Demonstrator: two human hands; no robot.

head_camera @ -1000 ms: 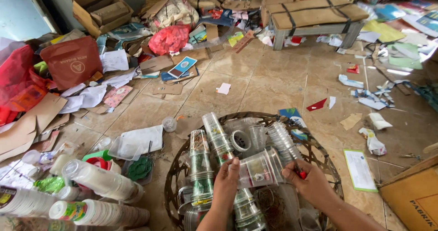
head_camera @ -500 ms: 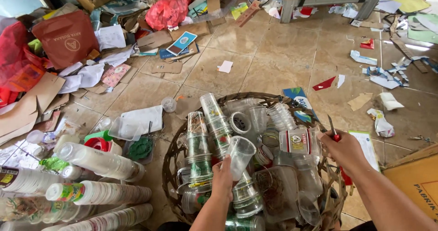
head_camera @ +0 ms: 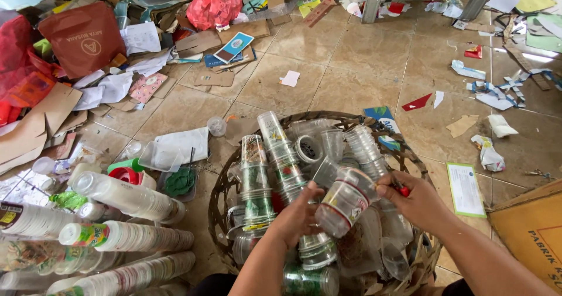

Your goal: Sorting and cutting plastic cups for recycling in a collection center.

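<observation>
Both arms reach in from the bottom, over a round woven basket full of clear plastic cups. The left hand comes up from below with its fingers curled around the bottom of a clear plastic cup — the cup lies tipped on its side, just above the pile in the middle of the basket. The right hand comes in from the right, its arm bent across the basket's edge. Its fingers pinch at the cup's rim, and a small red thing peeks out between them — I cannot tell what it is. Tall stacks of cups stand in the basket right behind the hands. More long stacks lie on the tiled floor to the left, near torn cardboard and paper.
</observation>
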